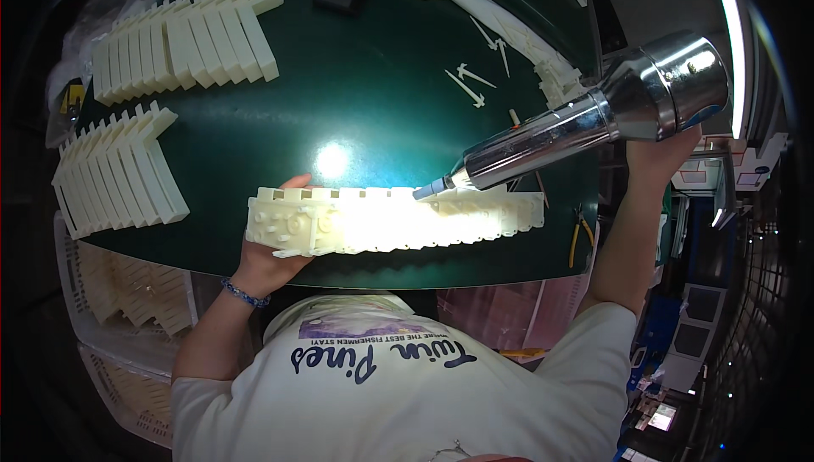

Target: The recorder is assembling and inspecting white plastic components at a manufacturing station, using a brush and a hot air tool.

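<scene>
My left hand point(273, 260) grips the left end of a long row of cream moulded plastic parts point(292, 223), held near the table's front edge. A fingertip shows behind the row's far side. Bright glare washes out the row's middle. My right hand point(666, 155) is closed at the wide end of a shiny chrome tool point(543, 140), a stepped cylinder, which hides most of the fingers. Its narrow grey tip point(431, 189) points down-left and meets the row's far edge; whether it presses on it I cannot tell.
Two stacked rows of cream parts point(182, 47) point(123, 174) stand at the left of the green table point(365, 123). Thin cream sprue pieces point(466, 85) lie at the far right, near a white cloth-like bundle point(475, 4). Yellow-handled pliers point(577, 237) lie at right. Bins of parts point(136, 292) stand lower left.
</scene>
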